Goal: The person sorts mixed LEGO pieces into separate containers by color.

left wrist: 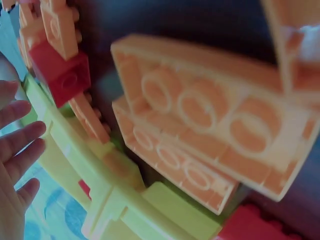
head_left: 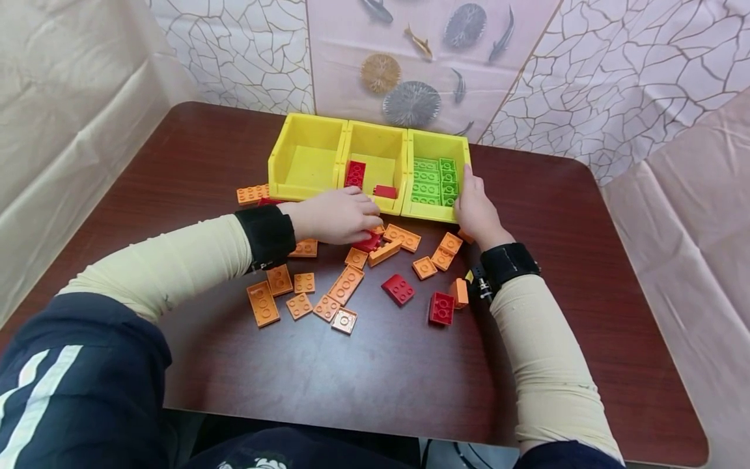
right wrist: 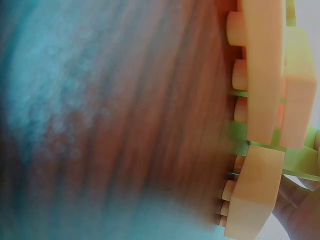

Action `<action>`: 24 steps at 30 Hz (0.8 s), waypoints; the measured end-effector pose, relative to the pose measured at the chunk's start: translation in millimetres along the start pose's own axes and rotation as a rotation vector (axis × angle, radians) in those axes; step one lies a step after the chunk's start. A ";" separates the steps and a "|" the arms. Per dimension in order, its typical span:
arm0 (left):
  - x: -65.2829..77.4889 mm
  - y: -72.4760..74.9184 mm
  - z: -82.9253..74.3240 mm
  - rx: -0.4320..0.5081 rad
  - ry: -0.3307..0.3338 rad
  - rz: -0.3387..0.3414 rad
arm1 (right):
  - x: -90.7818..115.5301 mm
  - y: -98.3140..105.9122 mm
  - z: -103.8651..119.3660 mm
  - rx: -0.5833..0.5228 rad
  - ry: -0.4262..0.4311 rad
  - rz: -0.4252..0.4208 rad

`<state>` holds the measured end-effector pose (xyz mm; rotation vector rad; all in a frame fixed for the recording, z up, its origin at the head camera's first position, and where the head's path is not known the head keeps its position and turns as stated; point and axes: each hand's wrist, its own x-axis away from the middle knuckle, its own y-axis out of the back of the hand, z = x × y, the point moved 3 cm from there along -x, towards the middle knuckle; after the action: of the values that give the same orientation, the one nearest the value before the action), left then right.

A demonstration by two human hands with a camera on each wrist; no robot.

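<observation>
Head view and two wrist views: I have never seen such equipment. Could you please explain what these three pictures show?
There is no robot here: a person works with two bare hands. The wide picture comes from a camera worn on the head, looking forward and down. The other two come from a camera on each wrist, so nearby bricks look large.

On the dark table lie loose orange bricks and red bricks. Behind most of them stand three yellow bins: the middle bin contains red bricks, the right bin green bricks.

The left hand is over loose bricks before the middle bin, fingers spread; it seems to hold nothing. The right hand is at the outer side of the right bin; whether it grips it, I cannot tell.
</observation>
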<state>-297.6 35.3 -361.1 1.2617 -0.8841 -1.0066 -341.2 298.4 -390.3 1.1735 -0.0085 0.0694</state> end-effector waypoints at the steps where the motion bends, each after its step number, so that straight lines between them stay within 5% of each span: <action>1: 0.8 -0.7 -2.0 0.002 -0.008 0.005 | 0.0 -0.1 -0.2 0.000 0.001 -0.001; 13: 2.9 -9.9 -9.2 0.040 -0.008 0.075 | 1.7 -0.9 -0.7 -0.006 -0.003 0.011; 20: 4.0 9.5 -2.4 0.059 -0.030 -0.015 | 0.9 -0.5 -0.7 0.006 0.006 -0.003; 24: -3.5 24.0 12.5 0.033 0.035 -0.111 | 0.0 -0.7 -0.7 0.005 0.002 -0.005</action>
<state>-307.9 35.1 -335.8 1.3647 -0.8145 -1.0578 -341.1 298.8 -391.3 1.1784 -0.0033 0.0659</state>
